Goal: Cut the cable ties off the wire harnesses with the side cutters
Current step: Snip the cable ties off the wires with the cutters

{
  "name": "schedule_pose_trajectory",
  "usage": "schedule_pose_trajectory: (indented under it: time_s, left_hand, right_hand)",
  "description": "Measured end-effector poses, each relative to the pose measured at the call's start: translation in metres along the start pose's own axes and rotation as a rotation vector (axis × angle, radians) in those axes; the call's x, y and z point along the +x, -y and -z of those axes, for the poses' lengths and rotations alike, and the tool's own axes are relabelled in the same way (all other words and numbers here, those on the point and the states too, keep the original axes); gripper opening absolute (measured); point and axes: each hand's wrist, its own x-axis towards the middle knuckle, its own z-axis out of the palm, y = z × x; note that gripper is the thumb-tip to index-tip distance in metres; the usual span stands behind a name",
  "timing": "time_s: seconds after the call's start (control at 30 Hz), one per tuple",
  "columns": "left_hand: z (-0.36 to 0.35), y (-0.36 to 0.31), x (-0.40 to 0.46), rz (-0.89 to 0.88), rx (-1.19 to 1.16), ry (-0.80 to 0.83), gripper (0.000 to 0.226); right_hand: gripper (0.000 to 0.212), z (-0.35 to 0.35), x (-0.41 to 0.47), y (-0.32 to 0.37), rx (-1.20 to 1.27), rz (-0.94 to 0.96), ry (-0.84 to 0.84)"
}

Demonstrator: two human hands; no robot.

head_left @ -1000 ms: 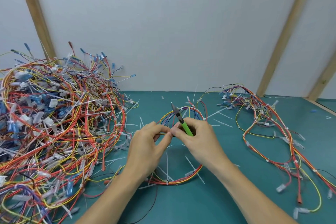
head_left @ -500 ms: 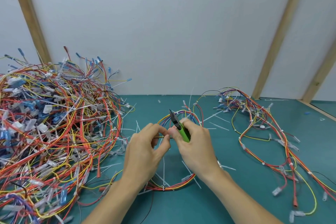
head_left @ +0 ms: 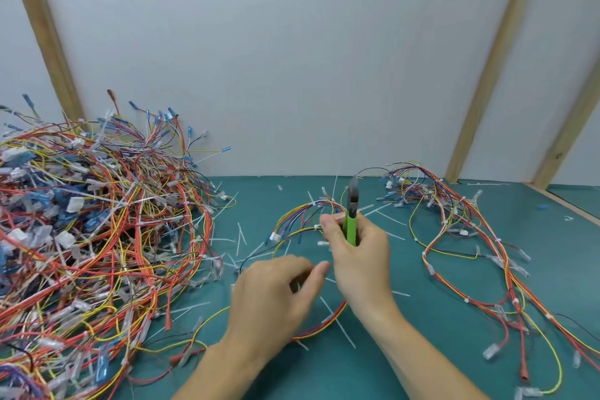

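my right hand [head_left: 358,256] grips the green side cutters [head_left: 351,216], nose up and away from me. left hand [head_left: 276,294] loosely curled, holds nothing i can make out. wire harness [head_left: 305,208] loops just beyond both hands, right is nearer its next cable tie [head_left: 313,203]

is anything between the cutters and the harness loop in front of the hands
Nothing visible. The right hand holds the side cutters upright, tips over the far arc of the harness. The left hand sits nearer, off that path.
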Motion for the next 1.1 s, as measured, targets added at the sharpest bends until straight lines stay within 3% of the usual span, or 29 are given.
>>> schedule_pose_trajectory:
  time_s: [0.13, 0.27, 0.4, 0.5, 0.63, 0.7, 0.9, 1.0, 1.1]
  left_hand:
    - [0.002, 0.009, 0.006, 0.31, -0.315, -0.107, 0.014]
    - [0.003, 0.012, 0.005, 0.364, -0.442, -0.056, 0.014]
    - [0.004, 0.012, 0.009, 0.463, -0.569, -0.112, 0.005]
    - [0.008, 0.012, 0.009, 0.44, -0.574, -0.12, 0.005]
    - [0.012, 0.006, 0.009, 0.182, -0.255, -0.231, 0.028]
    - [0.012, 0.005, 0.01, 0.104, -0.145, -0.258, 0.028]
    - [0.006, 0.01, 0.008, 0.359, -0.536, -0.128, 0.01]
    - [0.003, 0.014, 0.009, 0.38, -0.594, -0.091, 0.007]
    - [0.001, 0.015, 0.011, 0.429, -0.653, -0.101, 0.006]
  right_hand:
    - [0.022, -0.004, -0.002, 0.002, 0.046, -0.043, 0.072]
    - [0.024, -0.01, -0.009, 0.001, 0.094, -0.122, 0.149]
    - [0.023, -0.013, -0.011, 0.003, 0.173, -0.188, 0.169]
    - [0.021, -0.013, -0.012, 0.004, 0.234, -0.252, 0.203]
    - [0.02, -0.012, -0.012, 0.008, 0.363, -0.326, 0.271]
    - [0.018, -0.01, -0.012, 0.009, 0.356, -0.31, 0.29]
    - [0.02, -0.01, -0.013, 0.009, 0.258, -0.271, 0.319]
    - [0.021, -0.01, -0.013, 0.009, 0.247, -0.298, 0.325]
    - [0.037, -0.011, -0.012, 0.009, 0.202, -0.326, 0.309]
